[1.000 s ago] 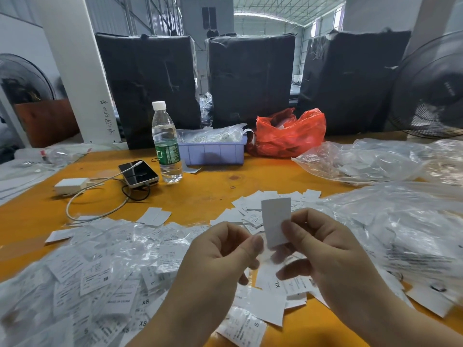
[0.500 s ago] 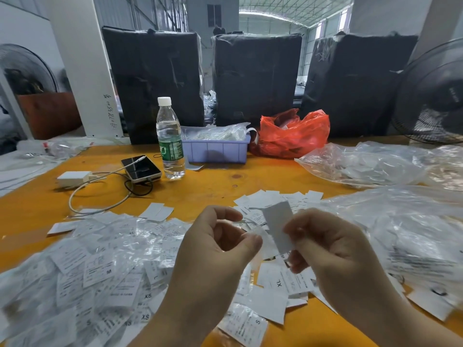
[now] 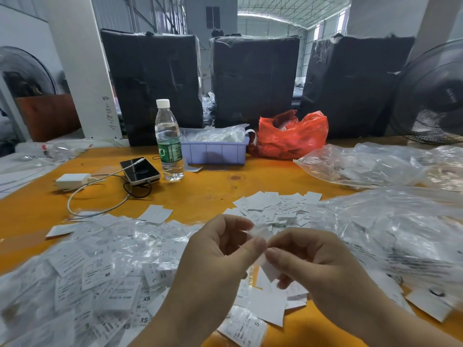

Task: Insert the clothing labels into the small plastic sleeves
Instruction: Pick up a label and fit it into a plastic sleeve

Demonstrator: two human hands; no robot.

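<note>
Size letters M, L, XS and S read on the bagged labels (image 3: pixel 100 274) heaped at eight o'clock on the orange table (image 3: pixel 200 194), while the green wrap on the water bottle (image 3: pixel 169 144) is too small to read. Over the table's near middle, the left hand (image 3: pixel 215 261) and right hand (image 3: pixel 318 266) both pinch one white label (image 3: pixel 269 270), its long axis running from eleven to five o'clock. Its upper end blurs into a clear sleeve (image 3: pixel 259 231), so how far in it sits cannot be told.

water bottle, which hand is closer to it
Left. The left hand is raised in front of the water bottle, only slightly to its right. The right hand sits further right, beyond the left hand; both pinch the white label.
</note>
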